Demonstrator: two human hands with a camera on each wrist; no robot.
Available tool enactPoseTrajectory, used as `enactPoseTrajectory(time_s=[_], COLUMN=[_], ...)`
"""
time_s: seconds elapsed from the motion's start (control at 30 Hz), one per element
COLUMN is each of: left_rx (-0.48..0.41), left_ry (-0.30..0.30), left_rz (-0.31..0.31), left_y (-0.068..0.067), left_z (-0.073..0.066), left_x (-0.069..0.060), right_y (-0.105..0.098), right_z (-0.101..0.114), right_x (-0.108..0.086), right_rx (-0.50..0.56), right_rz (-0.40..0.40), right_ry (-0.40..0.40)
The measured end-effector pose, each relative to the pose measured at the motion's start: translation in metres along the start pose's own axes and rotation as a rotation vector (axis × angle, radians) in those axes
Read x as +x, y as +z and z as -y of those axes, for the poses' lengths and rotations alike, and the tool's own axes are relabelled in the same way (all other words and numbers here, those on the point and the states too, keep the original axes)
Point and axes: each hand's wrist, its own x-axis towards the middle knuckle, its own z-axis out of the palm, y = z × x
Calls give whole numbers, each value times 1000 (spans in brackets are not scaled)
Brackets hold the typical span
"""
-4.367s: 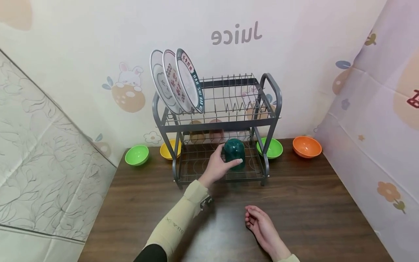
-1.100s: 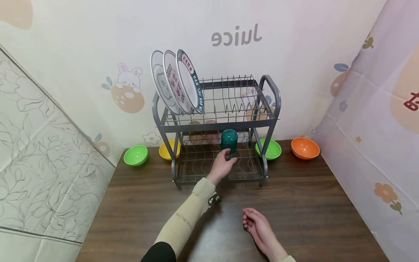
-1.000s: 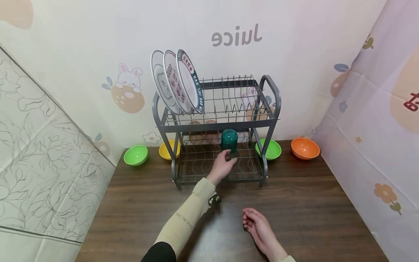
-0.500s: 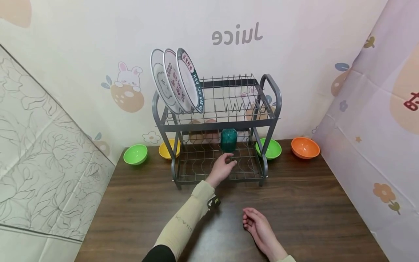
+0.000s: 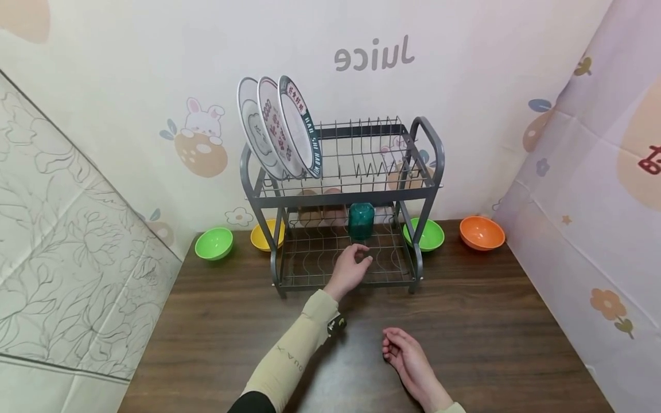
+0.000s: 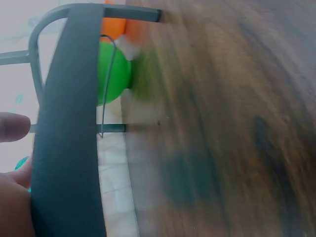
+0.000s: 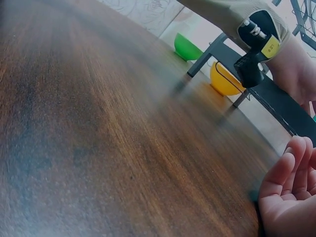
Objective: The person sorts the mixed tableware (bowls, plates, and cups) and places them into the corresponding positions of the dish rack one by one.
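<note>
An upside-down teal cup sits on the lower tier of the dark dish rack. Just in front of it, my left hand hovers over the lower tier, thumb and fingers apart and nothing between them. Two tinted cups, one amber and one pinkish, stand left of the teal cup, partly hidden by the upper tier's front bar. My right hand rests on the table in front of the rack, fingers loosely curled around nothing; the right wrist view shows its fingers too.
Three decorated plates lean upright in the upper tier's left side. On the wooden table, a green bowl and a yellow bowl stand left of the rack. Another green bowl and an orange bowl are at right.
About four seconds ago my left hand gripped the teal cup nearer the rack's front. The cup now sits farther back, released, and the hand has drawn slightly toward me. My right hand stays put.
</note>
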Motion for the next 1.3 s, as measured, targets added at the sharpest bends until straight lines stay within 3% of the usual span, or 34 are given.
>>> enactPoseTrajectory(time_s=[0.2,0.47,0.57,1.0,1.17,1.3], left_rx=[47,-44,-68,-15,-35,-56], left_ry=[57,55,90,305,311,279], left_rz=[-2,-35,-28,20,15,25], left_y=[0,-1,-3,-7,-9,-11], left_z=[2,3,3,4,7,11], left_x=[-5,-7,-13,-60,-78,-92], right_y=[1,2,3,4,5,6], right_z=[-2,-5,-5,-2,-1,-1], right_x=[1,3,2,2,2,2], right_rx=[16,12,14,3,-10,-38], right_rz=[-15,-31,-30,-55,-56,-53], right_ry=[-2,20,20,26,23,2])
